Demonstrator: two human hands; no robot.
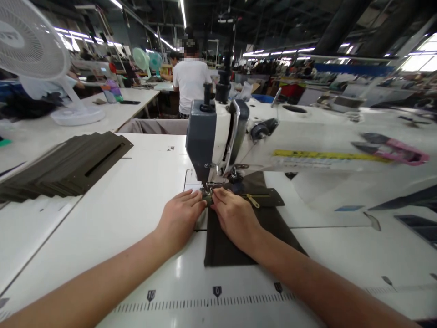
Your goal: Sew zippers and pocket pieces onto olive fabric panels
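Observation:
A dark brown fabric panel [232, 246] lies under the sewing machine head [218, 141]. On it is a strip with a brass zipper [253, 200], to the right of my fingers. My left hand [180, 216] is left of the presser foot [209, 187], its thumb and fingertips closed on the small edge of fabric there. My right hand [235, 216] rests over the panel, fingers together, fingertips gripping the fabric just right of the foot. Both sets of fingertips nearly meet in front of the needle area. The exact fold between them is hidden.
A fanned stack of dark fabric pieces [68, 166] lies on the left. Behind it stands a white fan [30, 41]. Pink-handled snips [406, 152] sit on the machine arm. A printed ruler [205, 303] runs along the table front. A person in white [192, 79] is farther back.

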